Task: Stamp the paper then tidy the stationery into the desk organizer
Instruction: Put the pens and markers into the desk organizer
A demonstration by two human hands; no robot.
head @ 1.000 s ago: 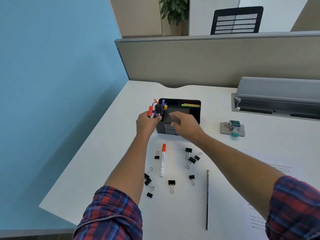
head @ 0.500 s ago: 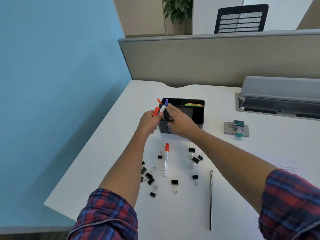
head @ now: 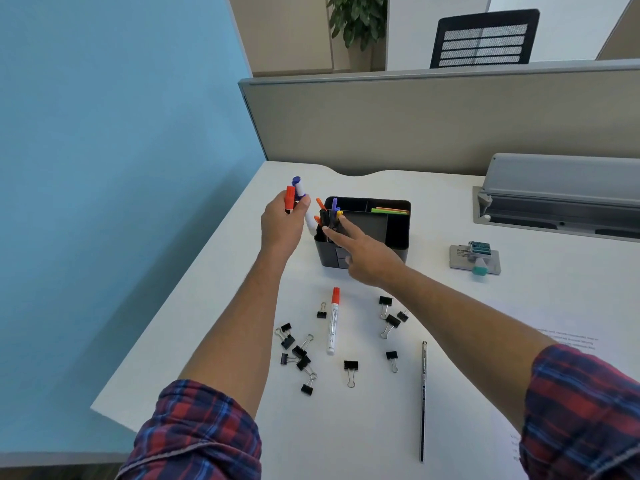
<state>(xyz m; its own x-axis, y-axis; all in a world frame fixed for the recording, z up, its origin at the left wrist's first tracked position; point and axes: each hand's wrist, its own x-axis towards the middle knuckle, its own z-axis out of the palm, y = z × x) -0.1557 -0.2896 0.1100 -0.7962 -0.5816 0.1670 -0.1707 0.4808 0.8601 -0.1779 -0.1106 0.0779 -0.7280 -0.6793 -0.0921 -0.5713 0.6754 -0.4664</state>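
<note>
Gripping two markers, one capped red [head: 290, 197] and one capped purple [head: 298, 186], the left hand [head: 282, 226] is held up just left of the black desk organizer [head: 398, 233], clear of its rim. The right hand [head: 367, 252] is stretched over the organizer's front left corner, its fingers [head: 334, 233] extended and touching the pens [head: 330, 214] that stand in the left compartment; whether one is pinched cannot be told. Nearer the person, a red-capped white marker [head: 333, 320] lies on the desk [head: 519, 306] between scattered black binder clips [head: 350, 367], with a dark pencil [head: 423, 400] to the right. The stamp [head: 476, 258] rests well right of the organizer, and the printed paper [head: 568, 341] shows beyond the right forearm. Compared with half a second ago, the left hand has been drawn away from the organizer to the left, and the purple-capped marker is now seen in it beside the red one, while the right hand has been kept at the pen compartment.
</note>
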